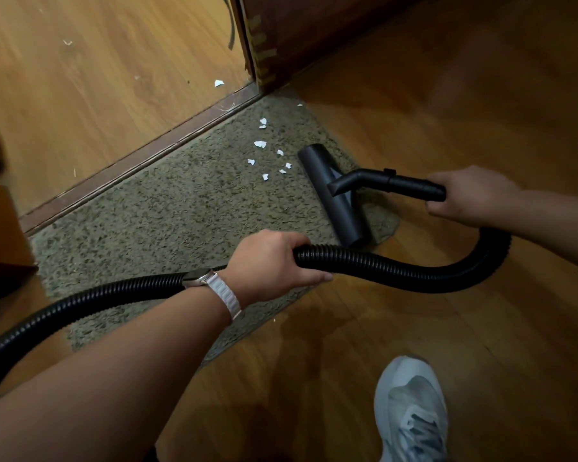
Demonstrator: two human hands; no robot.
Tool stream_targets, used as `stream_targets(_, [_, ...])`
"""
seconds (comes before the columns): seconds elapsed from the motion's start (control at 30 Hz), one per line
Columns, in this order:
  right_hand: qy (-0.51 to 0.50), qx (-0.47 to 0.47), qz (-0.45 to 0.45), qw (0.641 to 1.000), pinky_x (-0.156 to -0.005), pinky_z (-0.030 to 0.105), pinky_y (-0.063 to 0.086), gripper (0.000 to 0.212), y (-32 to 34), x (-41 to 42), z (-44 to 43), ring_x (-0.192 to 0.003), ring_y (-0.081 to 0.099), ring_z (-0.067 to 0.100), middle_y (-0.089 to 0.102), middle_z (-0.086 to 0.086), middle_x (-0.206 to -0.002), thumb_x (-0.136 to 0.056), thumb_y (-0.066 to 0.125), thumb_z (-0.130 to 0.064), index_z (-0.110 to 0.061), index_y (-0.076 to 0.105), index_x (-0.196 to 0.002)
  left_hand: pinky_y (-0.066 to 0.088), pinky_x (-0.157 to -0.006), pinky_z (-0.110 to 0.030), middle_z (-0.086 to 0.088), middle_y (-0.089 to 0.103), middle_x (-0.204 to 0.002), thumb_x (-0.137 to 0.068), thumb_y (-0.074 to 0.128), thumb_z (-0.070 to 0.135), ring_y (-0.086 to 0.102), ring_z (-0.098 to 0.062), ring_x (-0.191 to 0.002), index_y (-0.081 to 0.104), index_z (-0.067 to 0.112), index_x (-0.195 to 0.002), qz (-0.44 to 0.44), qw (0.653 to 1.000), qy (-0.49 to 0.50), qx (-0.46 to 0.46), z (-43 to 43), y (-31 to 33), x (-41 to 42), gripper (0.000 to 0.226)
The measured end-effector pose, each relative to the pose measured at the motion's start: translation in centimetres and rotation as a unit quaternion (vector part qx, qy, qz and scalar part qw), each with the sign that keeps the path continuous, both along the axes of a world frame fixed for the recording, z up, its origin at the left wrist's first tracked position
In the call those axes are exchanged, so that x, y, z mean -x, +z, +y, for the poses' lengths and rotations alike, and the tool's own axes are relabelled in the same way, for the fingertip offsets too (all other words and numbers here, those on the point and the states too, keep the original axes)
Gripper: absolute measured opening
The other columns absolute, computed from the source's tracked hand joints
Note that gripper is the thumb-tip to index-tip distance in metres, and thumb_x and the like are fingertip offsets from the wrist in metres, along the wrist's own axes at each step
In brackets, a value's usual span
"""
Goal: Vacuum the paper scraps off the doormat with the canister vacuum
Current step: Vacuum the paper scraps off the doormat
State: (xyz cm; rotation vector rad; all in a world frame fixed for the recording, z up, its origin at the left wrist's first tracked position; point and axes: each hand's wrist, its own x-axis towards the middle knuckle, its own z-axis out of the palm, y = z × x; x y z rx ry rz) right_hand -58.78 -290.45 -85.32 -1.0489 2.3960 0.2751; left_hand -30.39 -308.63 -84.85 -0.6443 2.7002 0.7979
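With the right hand [467, 195] gripping the wand and the left hand [274, 261] clasping the hose [397, 268], the nozzle [331, 191] rests on the doormat [167, 215], the scraps [264, 155] just left of it still unvacuumed.

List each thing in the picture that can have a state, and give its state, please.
floor nozzle: flat on the doormat, beside the scraps
paper scraps: loose on the doormat, not yet picked up
doormat: flat, against the threshold
hose: curved, held
left hand: closed on the hose
right hand: closed on the wand handle
door: open
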Motion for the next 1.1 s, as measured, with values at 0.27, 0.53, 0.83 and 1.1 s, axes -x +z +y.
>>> stream_targets(0.27, [-0.063, -0.004, -0.012, 0.998, -0.055, 0.032, 0.049, 0.031, -1.1, 1.9, 2.7, -0.068, 0.061, 0.020, 0.062, 0.003, -0.081, -0.094, 0.060, -0.040, -0.025, 0.057, -0.121, 0.041, -0.052, -0.025, 0.010, 0.058, -0.064, -0.071, 0.069, 0.075, 0.057, -0.005, -0.061, 0.064, 0.029, -0.085, 0.003, 1.000, 0.011, -0.007, 1.3, -0.3, 0.9, 0.048])
stream_targets(0.53, [-0.065, 0.003, -0.019, 0.998, -0.051, 0.030, 0.042, 0.036, -2.0, 1.6, 2.0, -0.068, 0.059, 0.019, 0.062, 0.002, -0.082, -0.095, 0.060, -0.041, -0.023, 0.057, -0.125, 0.038, -0.052, -0.024, 0.010, 0.059, -0.063, -0.071, 0.069, 0.074, 0.054, -0.001, -0.058, 0.065, 0.028, -0.086, 0.005, 1.000, 0.016, -0.021, 0.8, -0.7, 0.8, 0.048])
stream_targets(0.83, [-0.029, 0.016, -0.016, 0.999, -0.052, 0.031, 0.045, 0.039, -2.1, 1.3, 0.8, -0.068, 0.058, 0.019, 0.061, 0.002, -0.081, -0.096, 0.058, -0.039, -0.024, 0.054, -0.131, 0.040, -0.052, -0.023, 0.010, 0.061, -0.066, -0.071, 0.070, 0.074, 0.056, -0.002, -0.060, 0.066, 0.030, -0.089, -0.004, 1.000, 0.013, -0.027, 0.5, -1.1, 1.0, 0.048])
stream_targets(1.1, [0.051, 0.024, -0.031, 0.998, -0.048, 0.029, 0.039, 0.023, -2.3, 0.2, -2.0, -0.065, 0.058, 0.017, 0.060, 0.001, -0.077, -0.096, 0.058, -0.038, -0.026, 0.056, -0.115, 0.044, -0.052, -0.027, 0.009, 0.059, -0.064, -0.070, 0.070, 0.074, 0.055, -0.002, -0.059, 0.061, 0.031, -0.082, -0.011, 1.000, 0.008, -0.026, -0.1, -1.2, 0.5, 0.045])
